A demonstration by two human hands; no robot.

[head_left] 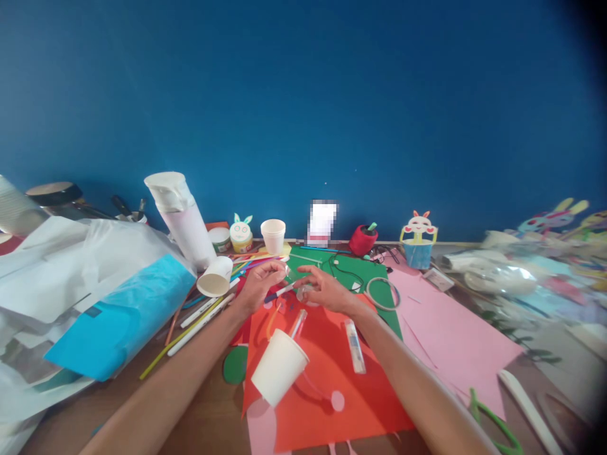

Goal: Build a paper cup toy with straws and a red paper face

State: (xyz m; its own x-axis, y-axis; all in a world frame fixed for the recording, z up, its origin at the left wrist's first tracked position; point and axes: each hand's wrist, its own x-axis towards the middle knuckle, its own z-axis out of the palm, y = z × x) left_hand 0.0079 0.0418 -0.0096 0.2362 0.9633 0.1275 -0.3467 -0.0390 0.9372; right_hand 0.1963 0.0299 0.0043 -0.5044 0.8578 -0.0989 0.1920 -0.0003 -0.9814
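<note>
Both my hands meet over the far edge of a red paper sheet [327, 379]. My left hand [260, 282] pinches something small and clear near its fingertips. My right hand [322, 287] holds a thin marker [281, 292] that points left toward the other hand, with a small clear round piece under its fingers. A white paper cup [279, 366] lies tilted on the red sheet just below my hands. Beside it lies a glue stick [355, 346].
Pink paper [446, 335] and green paper [351, 272] lie to the right and behind. A tape ring [383, 294], straws [199, 322], another cup [215, 277], a tall white bottle [183, 218], plastic bags [95, 297] and green scissors [493, 420] surround the sheet. Blue wall behind.
</note>
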